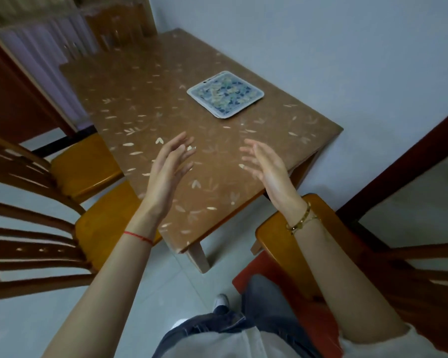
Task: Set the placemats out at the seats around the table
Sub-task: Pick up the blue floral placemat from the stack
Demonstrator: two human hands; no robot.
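A small stack of square placemats [225,94], white-edged with a blue and green flower print, lies on the brown leaf-patterned table [145,104] near its right edge, close to the wall. My left hand [170,167] and my right hand [265,167] hover above the near part of the table, palms facing each other, fingers spread, holding nothing. Both hands are well short of the placemats. A red string circles my left wrist and gold bracelets my right.
Two wooden chairs with orange seats [86,164] stand along the table's left side, another chair [119,24] at the far end, and one [282,241] at the near right corner. A grey wall [347,60] runs along the right. My legs stand on pale floor tiles [166,293].
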